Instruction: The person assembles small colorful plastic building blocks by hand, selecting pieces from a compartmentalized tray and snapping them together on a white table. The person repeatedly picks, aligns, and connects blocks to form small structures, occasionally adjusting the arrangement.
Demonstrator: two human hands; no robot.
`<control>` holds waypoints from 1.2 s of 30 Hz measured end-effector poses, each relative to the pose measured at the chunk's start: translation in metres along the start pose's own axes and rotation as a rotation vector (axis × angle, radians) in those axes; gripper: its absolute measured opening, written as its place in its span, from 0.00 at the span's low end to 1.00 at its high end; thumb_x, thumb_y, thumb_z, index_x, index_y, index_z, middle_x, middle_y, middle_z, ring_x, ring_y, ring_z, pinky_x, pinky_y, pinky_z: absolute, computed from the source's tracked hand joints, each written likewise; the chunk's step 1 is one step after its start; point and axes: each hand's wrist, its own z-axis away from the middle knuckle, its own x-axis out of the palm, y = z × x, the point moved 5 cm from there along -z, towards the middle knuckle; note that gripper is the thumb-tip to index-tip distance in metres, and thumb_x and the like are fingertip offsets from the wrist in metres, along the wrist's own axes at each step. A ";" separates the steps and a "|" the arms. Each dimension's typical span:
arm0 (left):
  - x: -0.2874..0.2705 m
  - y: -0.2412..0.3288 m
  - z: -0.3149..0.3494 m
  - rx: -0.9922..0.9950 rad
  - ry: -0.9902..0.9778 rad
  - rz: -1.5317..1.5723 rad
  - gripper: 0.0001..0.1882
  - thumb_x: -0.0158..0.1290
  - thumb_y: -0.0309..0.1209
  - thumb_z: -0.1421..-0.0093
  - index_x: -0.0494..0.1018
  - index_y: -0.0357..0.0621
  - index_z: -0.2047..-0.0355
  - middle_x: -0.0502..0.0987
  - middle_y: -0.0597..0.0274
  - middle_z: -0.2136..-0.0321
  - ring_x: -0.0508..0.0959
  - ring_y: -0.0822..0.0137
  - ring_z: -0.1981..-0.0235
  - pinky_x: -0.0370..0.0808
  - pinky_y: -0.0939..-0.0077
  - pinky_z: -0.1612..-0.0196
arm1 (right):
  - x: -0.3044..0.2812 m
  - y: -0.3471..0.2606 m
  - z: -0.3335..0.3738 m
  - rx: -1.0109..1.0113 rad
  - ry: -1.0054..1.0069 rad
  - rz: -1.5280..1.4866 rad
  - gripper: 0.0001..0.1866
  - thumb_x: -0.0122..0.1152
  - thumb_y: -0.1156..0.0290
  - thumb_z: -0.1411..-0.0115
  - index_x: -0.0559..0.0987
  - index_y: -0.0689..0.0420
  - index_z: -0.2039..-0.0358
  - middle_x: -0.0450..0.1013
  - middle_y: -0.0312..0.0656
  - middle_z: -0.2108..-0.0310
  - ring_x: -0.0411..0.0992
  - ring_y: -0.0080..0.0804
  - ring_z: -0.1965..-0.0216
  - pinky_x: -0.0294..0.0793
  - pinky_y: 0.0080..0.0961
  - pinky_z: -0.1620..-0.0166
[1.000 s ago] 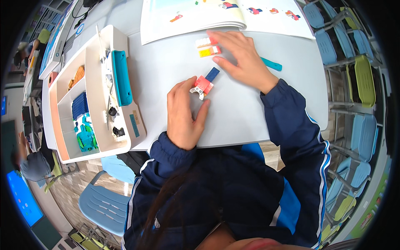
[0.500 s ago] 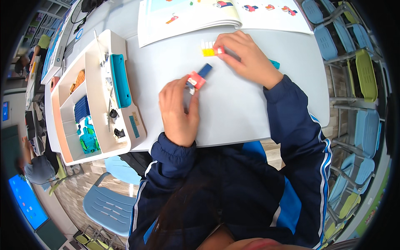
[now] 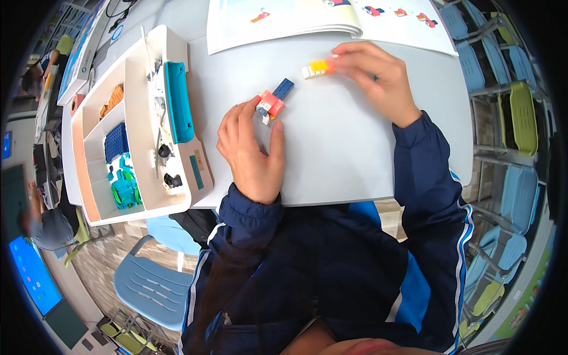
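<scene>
My left hand [image 3: 251, 151] is curled loosely by a small red and blue brick build [image 3: 273, 102], the index fingertip against its left side and the thumb close to its lower edge. A dark blue brick sticks out from the build's upper right; smaller white and grey pieces show at its lower end. Over to the right, my right hand [image 3: 378, 80] pinches a second brick build [image 3: 318, 67] of yellow and white bricks with a red part at the fingertips. The fingers partly hide that red end.
An open picture booklet [image 3: 284, 35] lies at the table's far side. On the left stands a white sorting box [image 3: 200, 177] with dark blue, orange and green-teal pieces and a teal tray [image 3: 179, 103]. Blue and green chairs [image 3: 522, 118] line the right.
The yellow and white build has turned in my right hand, which has moved right. The red and blue build has shifted left with my left hand. The whole view has moved slightly.
</scene>
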 end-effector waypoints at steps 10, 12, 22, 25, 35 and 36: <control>0.000 0.001 0.000 -0.024 -0.033 0.030 0.30 0.62 0.26 0.43 0.69 0.43 0.40 0.72 0.51 0.43 0.66 0.47 0.38 0.58 0.53 0.35 | 0.013 0.017 -0.004 0.189 0.014 -0.097 0.19 0.69 0.76 0.42 0.83 0.56 0.48 0.83 0.41 0.56 0.81 0.31 0.56 0.78 0.24 0.48; -0.001 0.000 0.000 -0.016 -0.032 0.013 0.29 0.62 0.30 0.41 0.70 0.43 0.39 0.72 0.51 0.43 0.67 0.48 0.39 0.58 0.55 0.35 | 0.013 0.015 -0.004 0.210 -0.022 -0.090 0.19 0.69 0.75 0.41 0.83 0.57 0.48 0.83 0.41 0.56 0.80 0.30 0.55 0.77 0.24 0.46; -0.001 0.001 0.000 -0.010 -0.038 0.011 0.29 0.62 0.31 0.40 0.70 0.43 0.39 0.72 0.51 0.43 0.68 0.49 0.40 0.58 0.56 0.35 | 0.012 0.014 -0.002 0.122 -0.048 -0.033 0.12 0.72 0.76 0.44 0.87 0.58 0.57 0.83 0.42 0.56 0.81 0.34 0.55 0.79 0.26 0.48; -0.001 0.000 0.000 0.001 -0.029 0.007 0.29 0.62 0.31 0.40 0.70 0.43 0.39 0.72 0.51 0.43 0.68 0.49 0.40 0.59 0.56 0.36 | 0.014 0.015 -0.002 0.113 -0.024 -0.018 0.11 0.73 0.74 0.44 0.88 0.57 0.59 0.83 0.41 0.57 0.81 0.34 0.56 0.81 0.26 0.49; 0.000 -0.001 0.001 0.000 -0.028 0.021 0.31 0.63 0.27 0.44 0.70 0.44 0.40 0.72 0.52 0.44 0.66 0.48 0.38 0.58 0.53 0.36 | 0.019 0.018 -0.003 0.008 -0.087 0.051 0.10 0.70 0.79 0.44 0.87 0.63 0.60 0.83 0.43 0.58 0.79 0.34 0.57 0.80 0.25 0.51; 0.001 -0.001 0.001 0.002 -0.027 0.020 0.31 0.63 0.27 0.44 0.70 0.44 0.40 0.72 0.52 0.43 0.66 0.48 0.38 0.58 0.53 0.36 | 0.018 0.015 -0.003 -0.001 -0.089 0.088 0.10 0.70 0.79 0.44 0.87 0.62 0.60 0.83 0.43 0.58 0.79 0.35 0.57 0.80 0.25 0.51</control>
